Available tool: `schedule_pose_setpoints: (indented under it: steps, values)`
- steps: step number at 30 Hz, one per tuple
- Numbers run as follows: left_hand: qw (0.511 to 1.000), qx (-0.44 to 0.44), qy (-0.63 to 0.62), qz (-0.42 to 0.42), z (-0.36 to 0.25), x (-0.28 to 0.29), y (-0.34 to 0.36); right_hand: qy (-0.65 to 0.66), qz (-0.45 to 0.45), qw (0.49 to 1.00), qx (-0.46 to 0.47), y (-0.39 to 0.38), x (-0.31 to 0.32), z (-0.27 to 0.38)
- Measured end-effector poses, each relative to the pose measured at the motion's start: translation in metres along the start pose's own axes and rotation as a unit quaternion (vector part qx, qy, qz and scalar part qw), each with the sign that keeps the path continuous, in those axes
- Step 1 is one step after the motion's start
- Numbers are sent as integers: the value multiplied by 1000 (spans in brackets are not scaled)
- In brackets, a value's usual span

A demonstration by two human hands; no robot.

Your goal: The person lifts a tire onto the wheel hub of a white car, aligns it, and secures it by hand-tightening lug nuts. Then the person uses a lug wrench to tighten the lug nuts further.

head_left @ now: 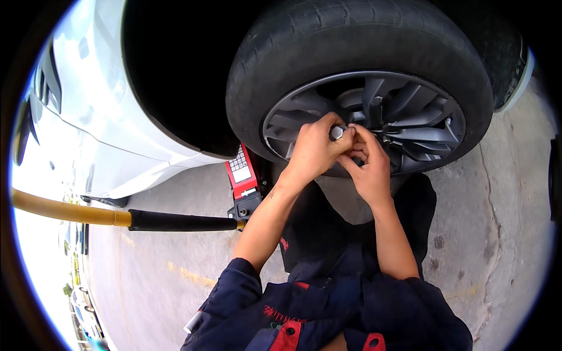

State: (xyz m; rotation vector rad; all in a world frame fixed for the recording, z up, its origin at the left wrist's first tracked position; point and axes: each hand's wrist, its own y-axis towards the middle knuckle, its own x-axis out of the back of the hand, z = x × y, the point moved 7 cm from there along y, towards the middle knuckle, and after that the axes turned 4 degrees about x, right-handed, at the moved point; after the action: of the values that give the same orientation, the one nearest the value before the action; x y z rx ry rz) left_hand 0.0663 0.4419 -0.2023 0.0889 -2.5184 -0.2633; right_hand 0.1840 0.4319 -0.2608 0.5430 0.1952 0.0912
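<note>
clasping a silver piece (336, 133), as yet unfitted, near the lower edge of the wheel (373, 96), the left hand (313, 150) meets the curled right hand (373, 168), its hold unclear.

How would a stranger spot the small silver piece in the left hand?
Find the big black tyre around the grey spoked wheel. In front of it, the left hand and right hand meet, and the silver piece peeks from the left one's grip. It's bright and round-ended, unlike the duller wheel behind.
</note>
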Motion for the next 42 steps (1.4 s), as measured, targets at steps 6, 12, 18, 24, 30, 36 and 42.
schedule_pose_setpoints:
  steps: [6, 12, 18, 24, 30, 36, 42]
  values:
    - [999, -13, 32, 41, 31, -25, -9, -211, 27, 977, 12, 1, 12, -13]
    - [993, 36, 24, 110, 85, -20, -17, -83, -86, 989, -86, -5, 52, -99]
    - [978, 117, 140, 98, 170, 22, -46, -39, -190, 962, -190, -8, 87, -126]
    - [965, 192, 174, 40, 285, 26, -89, 192, -210, 927, -242, -3, 75, -143]
    - [964, 205, 163, 47, 315, 25, -123, 348, -194, 879, -262, -5, 69, -148]
    - [926, 326, 192, 14, 383, 41, -168, 142, -247, 942, -176, -7, 83, -156]
    - [880, 322, 314, -150, 432, 76, -208, 325, -267, 869, -262, -3, 68, -163]
